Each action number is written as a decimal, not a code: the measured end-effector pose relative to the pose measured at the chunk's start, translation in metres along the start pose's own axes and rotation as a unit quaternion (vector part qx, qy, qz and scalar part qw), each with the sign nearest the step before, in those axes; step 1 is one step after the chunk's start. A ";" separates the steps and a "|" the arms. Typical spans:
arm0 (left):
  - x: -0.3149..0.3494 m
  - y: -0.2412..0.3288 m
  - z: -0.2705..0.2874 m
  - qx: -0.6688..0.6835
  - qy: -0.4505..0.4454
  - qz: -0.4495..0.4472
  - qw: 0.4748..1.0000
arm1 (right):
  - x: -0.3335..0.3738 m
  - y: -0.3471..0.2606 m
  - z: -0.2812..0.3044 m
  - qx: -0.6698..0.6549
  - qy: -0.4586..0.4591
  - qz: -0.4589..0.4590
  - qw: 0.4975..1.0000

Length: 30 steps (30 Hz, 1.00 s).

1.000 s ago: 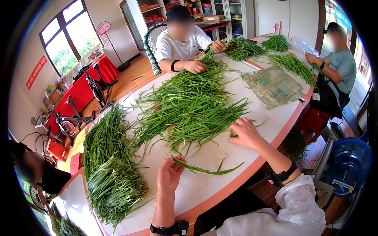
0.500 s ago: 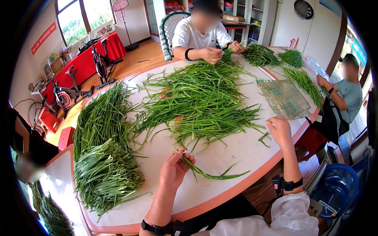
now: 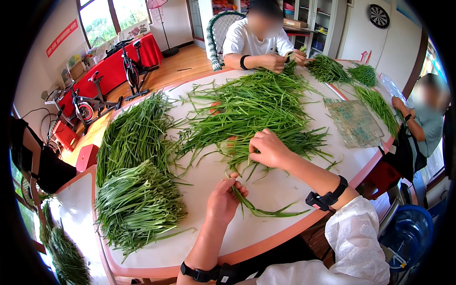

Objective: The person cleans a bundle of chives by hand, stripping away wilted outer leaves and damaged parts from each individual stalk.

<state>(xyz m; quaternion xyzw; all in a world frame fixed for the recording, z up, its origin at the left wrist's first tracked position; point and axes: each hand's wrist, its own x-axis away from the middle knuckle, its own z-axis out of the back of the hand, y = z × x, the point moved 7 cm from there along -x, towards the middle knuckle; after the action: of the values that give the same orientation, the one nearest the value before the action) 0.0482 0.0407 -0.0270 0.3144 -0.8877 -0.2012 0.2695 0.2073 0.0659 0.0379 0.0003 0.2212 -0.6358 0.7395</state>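
Note:
Long green leaves, which look like garlic chives, lie in a loose pile [image 3: 256,102] across the middle of the table. My left hand [image 3: 224,197] is closed on a few chives [image 3: 266,210], their leaves trailing right above the tabletop. Over the near edge of the pile is my right hand [image 3: 269,149], fingers curled in a pinch; what they hold, if anything, is hidden. Left of my left hand lie a neat bundle of chives [image 3: 142,204] and, beyond it, another heap [image 3: 135,130].
Across the white table [image 3: 199,249], a person [image 3: 259,45] handles chives. Another person [image 3: 422,116] sits at the right. A worn greenish mat [image 3: 354,123] and more chive bunches [image 3: 327,69] lie on the far right. A blue tub [image 3: 408,232] stands beside the table.
My right hand has moved left and forward from the table's right side to the near edge of the pile. My left hand still holds its chives. The view has shifted slightly.

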 end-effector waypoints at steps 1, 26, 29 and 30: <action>-0.002 -0.001 0.001 0.000 -0.003 -0.001 1.000 | 0.000 0.006 0.002 -0.047 -0.004 -0.002 0.999; -0.002 -0.001 -0.001 -0.018 -0.032 -0.005 0.999 | -0.002 0.020 -0.008 -0.388 -0.079 -0.140 0.908; -0.002 -0.001 -0.001 -0.019 -0.040 -0.016 0.999 | 0.000 0.003 0.002 -0.398 -0.063 -0.131 0.906; -0.002 0.000 -0.001 -0.017 -0.041 -0.023 0.999 | 0.001 -0.007 0.006 -0.396 -0.063 -0.127 0.907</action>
<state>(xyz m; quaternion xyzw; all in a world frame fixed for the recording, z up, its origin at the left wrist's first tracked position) 0.0498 0.0420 -0.0265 0.3217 -0.8871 -0.2349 0.2334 0.2029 0.0614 0.0452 -0.3611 0.4057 -0.5834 0.6039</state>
